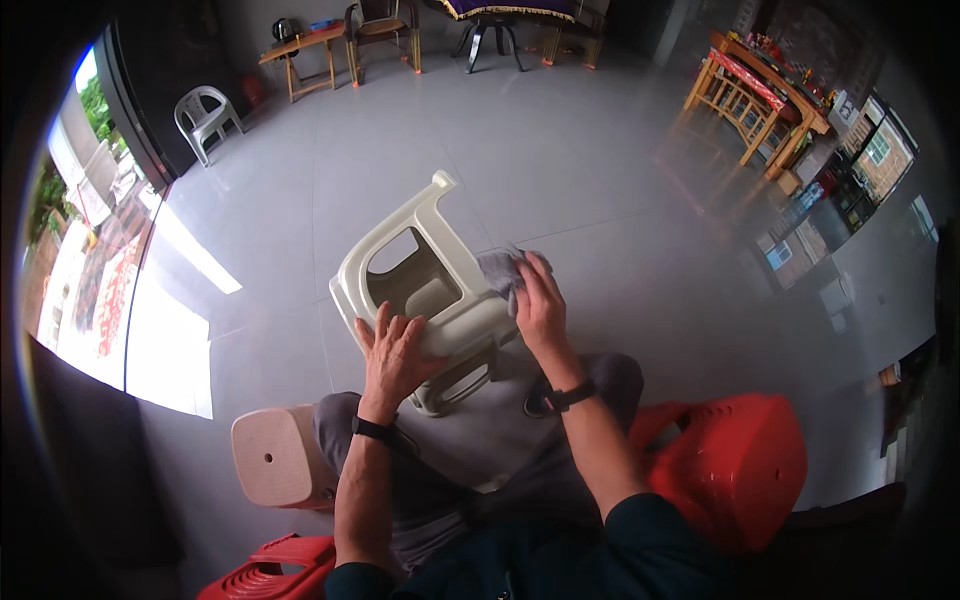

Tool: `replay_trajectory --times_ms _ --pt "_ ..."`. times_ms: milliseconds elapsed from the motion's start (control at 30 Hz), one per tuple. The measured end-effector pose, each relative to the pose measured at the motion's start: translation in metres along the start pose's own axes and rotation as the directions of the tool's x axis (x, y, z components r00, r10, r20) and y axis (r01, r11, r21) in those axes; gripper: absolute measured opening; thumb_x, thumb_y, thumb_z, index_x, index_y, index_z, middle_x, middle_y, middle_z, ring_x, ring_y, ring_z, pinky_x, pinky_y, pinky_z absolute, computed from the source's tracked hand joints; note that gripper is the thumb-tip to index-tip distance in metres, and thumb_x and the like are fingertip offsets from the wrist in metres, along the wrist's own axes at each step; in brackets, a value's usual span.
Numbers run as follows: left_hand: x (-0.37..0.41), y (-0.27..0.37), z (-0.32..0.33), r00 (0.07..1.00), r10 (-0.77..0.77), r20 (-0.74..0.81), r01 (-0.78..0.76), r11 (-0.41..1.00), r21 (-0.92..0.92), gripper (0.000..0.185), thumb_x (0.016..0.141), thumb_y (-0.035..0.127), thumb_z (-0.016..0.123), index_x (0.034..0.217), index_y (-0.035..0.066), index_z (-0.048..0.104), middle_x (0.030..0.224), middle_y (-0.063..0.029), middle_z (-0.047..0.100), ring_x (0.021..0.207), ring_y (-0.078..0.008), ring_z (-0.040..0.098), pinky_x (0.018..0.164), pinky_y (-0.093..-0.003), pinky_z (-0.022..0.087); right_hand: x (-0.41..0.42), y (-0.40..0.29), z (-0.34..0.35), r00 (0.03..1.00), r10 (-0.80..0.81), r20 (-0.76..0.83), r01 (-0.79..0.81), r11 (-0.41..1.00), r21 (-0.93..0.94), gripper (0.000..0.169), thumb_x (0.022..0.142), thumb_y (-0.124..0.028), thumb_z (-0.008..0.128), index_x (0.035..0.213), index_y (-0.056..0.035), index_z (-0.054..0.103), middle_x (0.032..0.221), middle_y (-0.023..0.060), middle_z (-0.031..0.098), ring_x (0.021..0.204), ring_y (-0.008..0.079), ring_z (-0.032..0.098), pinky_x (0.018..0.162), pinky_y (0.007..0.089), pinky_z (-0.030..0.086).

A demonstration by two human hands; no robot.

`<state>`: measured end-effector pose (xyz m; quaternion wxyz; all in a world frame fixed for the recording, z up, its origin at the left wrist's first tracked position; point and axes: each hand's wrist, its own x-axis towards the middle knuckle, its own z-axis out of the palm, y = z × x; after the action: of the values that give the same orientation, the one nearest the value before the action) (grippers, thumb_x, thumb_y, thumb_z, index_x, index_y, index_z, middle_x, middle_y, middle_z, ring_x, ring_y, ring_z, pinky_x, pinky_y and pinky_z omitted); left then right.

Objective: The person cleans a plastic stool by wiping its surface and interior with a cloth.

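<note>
Before my knees is an off-white plastic stool (444, 214), tilted over with its legs pointing away from me and to the side. My left hand (391, 349) holds the stool near its seat end, fingertips at the lower rim of a large side opening. A crumpled grey cloth (496, 271) is bunched in my right hand (540, 304), pressed against the right-hand edge of the stool. The cloth partly covers that edge. Part of the stool's underside and another opening show below, between my hands.
A beige plastic stool (266, 457) stands by my left knee. Red plastic stools are at the lower left (281, 566) and right (739, 465). Farther off are a grey plastic armchair (202, 116), a small wooden table (304, 45) and a wooden altar-like table (765, 97). Grey tile floor (592, 165) reflects light.
</note>
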<state>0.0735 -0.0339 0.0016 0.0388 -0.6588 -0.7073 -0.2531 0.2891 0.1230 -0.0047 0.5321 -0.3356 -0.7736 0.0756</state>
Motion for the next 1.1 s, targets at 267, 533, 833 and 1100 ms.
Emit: replay_trajectory --times_ms 267,533,833,1100 --pt "0.005 0.006 0.009 0.999 0.016 -0.03 -0.016 1.0 0.005 0.072 0.063 0.04 0.089 0.126 0.016 0.064 0.117 -0.0089 0.062 0.14 -0.0389 0.04 0.109 -0.0752 0.021 -0.094 0.066 -0.03 0.726 0.668 -0.163 -0.661 0.744 0.101 0.022 0.096 -0.009 0.059 0.115 0.002 0.061 0.104 0.0196 0.064 0.093 0.0389 0.061 0.089 0.0465 0.049" --pt "-0.003 0.002 0.0 0.999 -0.008 -0.032 0.008 1.0 0.003 0.064 0.062 0.031 0.087 0.119 0.014 0.064 0.115 -0.0094 0.06 0.137 -0.0393 0.042 0.108 -0.0744 0.021 -0.063 -0.023 -0.011 0.987 0.147 0.062 -0.136 0.979 -0.153 0.034 0.083 -0.001 0.065 0.117 -0.0004 0.059 0.116 0.0195 0.056 0.111 0.0435 0.054 0.096 0.0503 0.046" --pt "-0.025 0.018 -0.001 0.999 -0.022 -0.048 0.023 0.999 0.028 0.078 0.064 0.036 0.088 0.133 0.015 0.059 0.125 -0.0069 0.058 0.142 -0.0374 0.038 0.113 -0.0756 0.018 -0.009 -0.104 -0.014 0.988 -0.102 0.12 0.107 0.994 -0.037 0.042 0.08 -0.001 0.062 0.121 -0.0091 0.068 0.128 0.0133 0.061 0.11 0.0334 0.061 0.095 0.0468 0.047" --pt "-0.024 0.013 -0.008 0.997 -0.037 -0.071 0.025 0.985 -0.171 0.084 0.07 0.035 0.086 0.144 0.017 0.05 0.15 -0.0115 0.045 0.145 -0.0357 0.034 0.115 -0.0683 0.022 0.006 -0.054 0.017 0.954 -0.142 0.265 0.227 0.916 -0.329 0.056 0.085 -0.01 0.065 0.14 -0.01 0.056 0.151 0.0133 0.049 0.12 0.0391 0.054 0.106 0.0527 0.04"
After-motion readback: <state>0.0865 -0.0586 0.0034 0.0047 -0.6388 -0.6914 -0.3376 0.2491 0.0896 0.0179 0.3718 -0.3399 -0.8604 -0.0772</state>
